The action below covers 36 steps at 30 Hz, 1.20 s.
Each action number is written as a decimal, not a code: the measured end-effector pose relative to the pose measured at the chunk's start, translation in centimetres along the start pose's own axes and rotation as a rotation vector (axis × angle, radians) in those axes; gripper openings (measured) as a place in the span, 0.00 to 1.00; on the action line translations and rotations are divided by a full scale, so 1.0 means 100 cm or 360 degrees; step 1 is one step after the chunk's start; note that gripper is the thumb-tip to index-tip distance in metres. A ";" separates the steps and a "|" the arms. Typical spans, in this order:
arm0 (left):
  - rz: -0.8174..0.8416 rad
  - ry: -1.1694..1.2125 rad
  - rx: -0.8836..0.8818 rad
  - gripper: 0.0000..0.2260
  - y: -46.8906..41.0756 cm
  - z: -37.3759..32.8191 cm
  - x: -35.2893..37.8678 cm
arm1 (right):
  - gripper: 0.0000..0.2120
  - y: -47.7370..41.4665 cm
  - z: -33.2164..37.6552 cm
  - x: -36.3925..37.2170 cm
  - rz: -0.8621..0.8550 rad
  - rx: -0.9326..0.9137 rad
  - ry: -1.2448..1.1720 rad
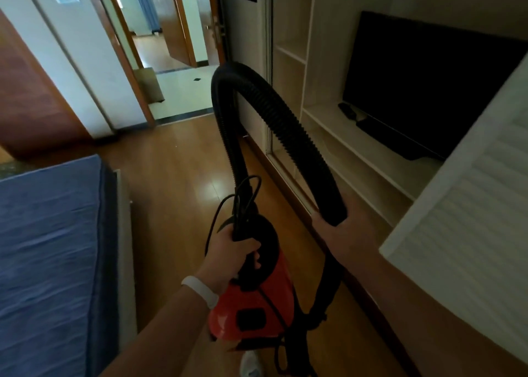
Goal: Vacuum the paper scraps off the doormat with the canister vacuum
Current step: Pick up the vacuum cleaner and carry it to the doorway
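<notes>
The red canister vacuum [257, 305] hangs off the wooden floor [177, 162], carried low in front of the person, midway between the floor's bed-side and shelf-side edges. It looks like a compact hard plastic shell, light enough for 1 hand, best lifted by its black top handle. The ribbed black hose [285, 125] is springy and arches high, so it needs its own grip near the free end. A thin cord [245, 193] loops loosely by the handle and could snag.

The left hand [233, 252], wristband [200, 289] showing, is wrapped round the handle, arm reaching down and forward. The right hand [344, 233] grasps the hose end, arm held out to the side.

The doormat [150, 86] lies well ahead, beyond the doorway, on pale tile; I cannot make out scraps on it. A blue bed [48, 248] stands left, a television [423, 85] right.
</notes>
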State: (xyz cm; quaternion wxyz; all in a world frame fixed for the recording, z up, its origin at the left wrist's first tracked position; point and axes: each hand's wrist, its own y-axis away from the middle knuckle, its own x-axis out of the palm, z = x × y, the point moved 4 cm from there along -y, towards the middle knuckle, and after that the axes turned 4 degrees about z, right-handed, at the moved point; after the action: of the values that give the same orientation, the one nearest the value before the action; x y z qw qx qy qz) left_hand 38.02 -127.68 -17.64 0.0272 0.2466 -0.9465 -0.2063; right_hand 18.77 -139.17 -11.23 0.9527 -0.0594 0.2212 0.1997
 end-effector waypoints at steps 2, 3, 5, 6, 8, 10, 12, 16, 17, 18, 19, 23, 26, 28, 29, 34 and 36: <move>0.0012 0.0032 0.0020 0.11 -0.024 -0.014 -0.019 | 0.11 -0.025 0.014 0.019 0.0005 -0.0004 0.0000; 0.0019 0.0040 0.0041 0.11 -0.037 -0.023 -0.030 | 0.12 -0.038 0.021 0.029 0.0008 -0.0008 -0.0001; 0.0025 0.0035 0.0080 0.11 -0.066 -0.037 -0.051 | 0.11 -0.065 0.032 0.049 0.0003 -0.0022 -0.0006; 0.0014 0.0023 0.0089 0.12 -0.077 -0.042 -0.060 | 0.09 -0.077 0.035 0.058 0.0004 -0.0035 0.0006; -0.0015 -0.0008 0.0118 0.13 -0.097 -0.053 -0.075 | 0.08 -0.100 0.042 0.075 -0.0016 -0.0061 0.0010; -0.0046 -0.0006 0.0131 0.13 -0.115 -0.063 -0.090 | 0.11 -0.122 0.048 0.090 -0.0045 -0.0063 0.0001; -0.0111 0.0002 0.0125 0.12 -0.134 -0.072 -0.106 | 0.13 -0.148 0.053 0.104 -0.0006 -0.0080 -0.0033; -0.0190 0.0012 0.0090 0.11 -0.171 -0.087 -0.131 | 0.09 -0.197 0.059 0.135 0.0154 -0.0117 -0.0067; -0.0207 0.0035 0.0072 0.11 -0.181 -0.090 -0.135 | 0.08 -0.211 0.059 0.142 0.0180 -0.0124 -0.0075; -0.0232 0.0048 0.0055 0.10 -0.191 -0.093 -0.140 | 0.07 -0.226 0.059 0.150 0.0206 -0.0125 -0.0095; -0.0264 0.0047 0.0039 0.10 -0.203 -0.095 -0.144 | 0.07 -0.242 0.059 0.158 0.0233 -0.0126 -0.0123; -0.0352 0.0028 0.0013 0.08 -0.258 -0.111 -0.164 | 0.08 -0.313 0.062 0.191 0.0357 -0.0150 -0.0172; -0.0426 0.0025 -0.0007 0.09 -0.301 -0.132 -0.175 | 0.12 -0.368 0.071 0.207 0.0452 -0.0130 -0.0216; -0.0462 0.0037 -0.0003 0.11 -0.328 -0.150 -0.181 | 0.13 -0.404 0.078 0.212 0.0483 -0.0136 -0.0230; -0.0482 0.0053 0.0005 0.11 -0.341 -0.159 -0.185 | 0.13 -0.422 0.081 0.214 0.0496 -0.0145 -0.0232; -0.0582 0.0046 0.0110 0.11 -0.399 -0.196 -0.203 | 0.09 -0.497 0.100 0.231 0.0543 -0.0231 -0.0227; -0.0597 0.0068 0.0128 0.12 -0.416 -0.210 -0.211 | 0.10 -0.517 0.105 0.241 0.0566 -0.0271 -0.0227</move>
State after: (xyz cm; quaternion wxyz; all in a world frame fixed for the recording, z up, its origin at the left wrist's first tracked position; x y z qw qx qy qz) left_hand 78.71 -158.49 -14.20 -0.0015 0.4239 -0.8907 -0.1644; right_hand 63.77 -175.69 -11.28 0.9072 -0.0855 0.1426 0.3864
